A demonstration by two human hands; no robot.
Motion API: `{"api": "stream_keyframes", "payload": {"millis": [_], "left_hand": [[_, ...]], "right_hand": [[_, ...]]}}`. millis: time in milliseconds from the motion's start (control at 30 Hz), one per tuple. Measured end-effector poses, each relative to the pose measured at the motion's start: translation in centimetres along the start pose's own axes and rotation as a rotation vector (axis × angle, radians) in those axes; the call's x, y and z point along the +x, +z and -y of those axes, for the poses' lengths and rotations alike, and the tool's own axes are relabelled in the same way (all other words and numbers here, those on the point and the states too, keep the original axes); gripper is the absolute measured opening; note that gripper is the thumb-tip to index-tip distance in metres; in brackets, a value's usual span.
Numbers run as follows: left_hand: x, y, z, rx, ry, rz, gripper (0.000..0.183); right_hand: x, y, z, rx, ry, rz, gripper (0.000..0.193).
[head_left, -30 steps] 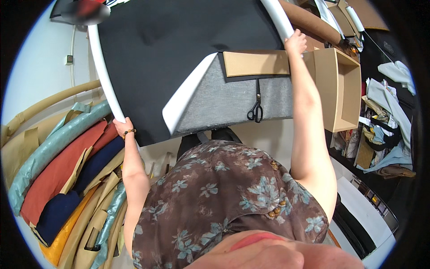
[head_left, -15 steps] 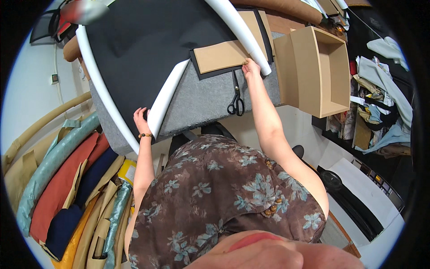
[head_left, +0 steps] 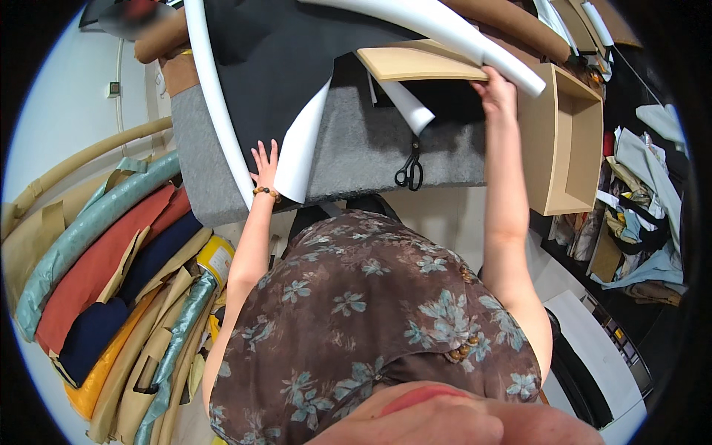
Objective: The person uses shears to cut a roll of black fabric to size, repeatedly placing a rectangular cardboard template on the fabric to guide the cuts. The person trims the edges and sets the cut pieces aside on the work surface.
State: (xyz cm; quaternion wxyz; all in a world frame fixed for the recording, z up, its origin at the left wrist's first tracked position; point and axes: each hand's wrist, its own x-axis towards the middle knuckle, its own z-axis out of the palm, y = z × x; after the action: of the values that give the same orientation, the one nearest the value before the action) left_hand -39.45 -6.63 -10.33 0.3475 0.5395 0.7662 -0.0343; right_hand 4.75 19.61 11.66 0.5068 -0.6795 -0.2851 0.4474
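The black sheet (head_left: 311, 52) with a white underside lies on the grey felt counter (head_left: 371, 159), its white edges curled up. The left hand (head_left: 265, 165) rests with spread, open fingers (head_left: 261, 152) on its folded white corner; the right hand (head_left: 495, 89) has its fingers closed on the far curled edge. Compared with half a second ago, the right hand is higher and further from the black scissors (head_left: 409, 172) on the counter. Right of the sheet stands a cardboard box (head_left: 567, 141); left of it lean fabric rolls (head_left: 96, 259).
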Motion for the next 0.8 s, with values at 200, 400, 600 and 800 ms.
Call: {"api": "stream_keyframes", "payload": {"millis": [200,400,600,800], "left_hand": [[0.9,-0.6,-4.0,0.064,-0.141,0.113,0.084],[-0.2,-1.0,-8.3,0.181,-0.178,0.106,0.105],[-2.0,-1.2,-10.7,0.176,-0.124,0.043,0.114],[-2.3,0.9,-15.7,0.267,0.018,-0.173,0.094]], "right_hand": [[-1.3,-8.5,5.9,-0.167,0.118,0.188,0.018],[-8.0,-15.1,7.5,-0.107,0.221,0.161,0.028],[-18.0,-17.2,6.7,0.283,0.225,0.123,0.032],[-23.3,-4.2,-4.8,0.681,0.359,0.204,0.038]]}}
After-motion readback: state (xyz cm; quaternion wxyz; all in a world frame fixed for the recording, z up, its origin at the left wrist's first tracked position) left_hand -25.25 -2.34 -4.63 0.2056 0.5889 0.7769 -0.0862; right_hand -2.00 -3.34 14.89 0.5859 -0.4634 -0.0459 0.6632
